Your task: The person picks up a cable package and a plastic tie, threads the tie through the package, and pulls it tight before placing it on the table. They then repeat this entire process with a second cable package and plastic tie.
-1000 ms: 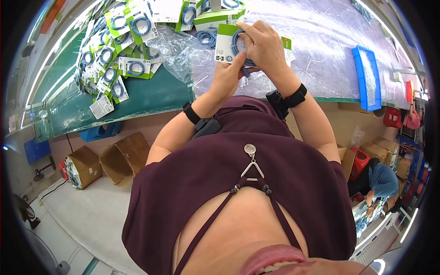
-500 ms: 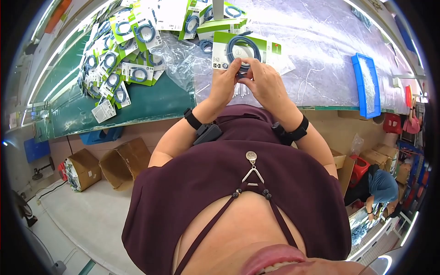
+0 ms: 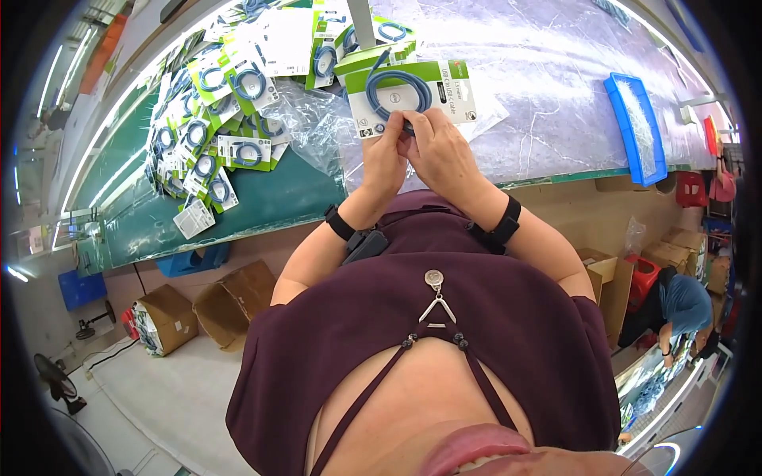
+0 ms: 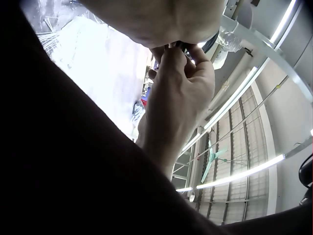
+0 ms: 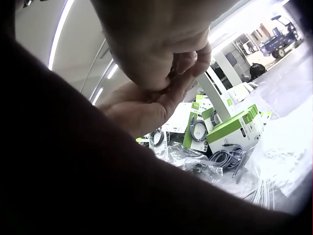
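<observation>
A green and white card (image 3: pixel 444 89) with a coiled blue cable (image 3: pixel 397 86) on it is held up over the table edge. My left hand (image 3: pixel 384 163) and right hand (image 3: pixel 440 151) meet at the card's lower edge, fingers curled and pinching the cable's bottom loop there. In the left wrist view the right hand (image 4: pixel 178 93) shows with its fingertips bunched on something dark. In the right wrist view both hands (image 5: pixel 156 83) press together, and the pinched part is hidden.
A heap of packed cable cards (image 3: pixel 210 103) lies on the green mat (image 3: pixel 262 178) at left. A stack of green cards (image 3: pixel 373 55) and loose cables in clear plastic (image 3: pixel 305 111) sit behind. A blue tray (image 3: pixel 635 127) stands right. Cardboard boxes (image 3: pixel 230 301) sit on the floor.
The card has moved from under my right hand to being held up flat facing the camera. Both hands have drawn in to its lower edge.
</observation>
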`<state>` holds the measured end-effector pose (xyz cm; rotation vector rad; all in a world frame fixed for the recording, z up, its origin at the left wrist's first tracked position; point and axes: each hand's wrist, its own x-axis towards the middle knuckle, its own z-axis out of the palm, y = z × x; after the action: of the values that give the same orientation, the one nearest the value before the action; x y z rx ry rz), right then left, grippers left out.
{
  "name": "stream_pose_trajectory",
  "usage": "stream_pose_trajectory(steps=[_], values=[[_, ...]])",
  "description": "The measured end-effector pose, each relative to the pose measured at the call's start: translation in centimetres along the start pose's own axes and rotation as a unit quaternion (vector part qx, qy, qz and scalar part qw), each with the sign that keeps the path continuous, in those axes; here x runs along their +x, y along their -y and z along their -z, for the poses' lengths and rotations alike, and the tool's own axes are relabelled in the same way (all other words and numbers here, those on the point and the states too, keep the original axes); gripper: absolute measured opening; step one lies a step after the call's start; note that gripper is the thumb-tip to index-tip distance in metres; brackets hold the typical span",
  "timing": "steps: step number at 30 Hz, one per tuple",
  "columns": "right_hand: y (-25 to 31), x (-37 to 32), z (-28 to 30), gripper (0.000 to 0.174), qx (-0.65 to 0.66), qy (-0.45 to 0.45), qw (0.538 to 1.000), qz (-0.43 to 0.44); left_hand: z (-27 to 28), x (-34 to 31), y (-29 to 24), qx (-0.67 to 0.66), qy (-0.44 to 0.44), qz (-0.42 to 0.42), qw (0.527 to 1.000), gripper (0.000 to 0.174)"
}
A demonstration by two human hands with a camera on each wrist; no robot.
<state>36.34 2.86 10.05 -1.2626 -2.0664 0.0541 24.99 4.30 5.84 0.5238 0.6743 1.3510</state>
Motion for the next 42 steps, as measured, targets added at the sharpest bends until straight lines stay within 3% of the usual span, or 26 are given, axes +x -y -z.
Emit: stream_pose_trajectory(steps=[7, 14, 24, 28, 32, 35, 39, 42], values=[[-0.1, -0.1, 0.5, 0.034, -0.014, 0.051, 0.998, 0.017, -0.5, 0.0, -0.8, -0.001, -0.038, 0.031, 0.999, 0.016], [0.3, -0.2, 1.2, 0.037, -0.006, 0.032, 0.999, 0.020, -1.1, 0.3, -2.1, 0.029, 0.023, -0.016, 0.999, 0.016], [0.3, -0.1, 2.3, 0.039, 0.015, 0.021, 0.999, 0.022, -1.0, 0.6, -2.0, 0.041, 0.044, 0.001, 0.998, 0.019], [-0.4, 0.2, 3.8, 0.037, -0.072, 0.052, 0.996, -0.004, -1.5, 0.6, -2.2, 0.067, 0.043, 0.011, 0.997, 0.019], [-2.2, 1.0, 4.2, 0.030, -0.041, -0.004, 0.999, 0.015, -2.3, 0.7, -2.7, 0.079, 0.057, 0.001, 0.995, 0.022], [-2.6, 1.1, 4.1, 0.024, 0.043, -0.031, 0.999, -0.010, -2.1, 0.6, -2.5, 0.064, 0.078, 0.002, 0.995, 0.025], [-2.3, 1.2, 3.9, 0.022, 0.056, -0.075, 0.995, -0.043, -2.0, 1.0, -2.2, 0.042, 0.121, -0.009, 0.992, 0.027], [-2.2, 1.0, 3.9, 0.022, 0.037, -0.075, 0.996, -0.019, -1.8, 1.0, -2.1, -0.010, 0.122, 0.043, 0.992, 0.029]])
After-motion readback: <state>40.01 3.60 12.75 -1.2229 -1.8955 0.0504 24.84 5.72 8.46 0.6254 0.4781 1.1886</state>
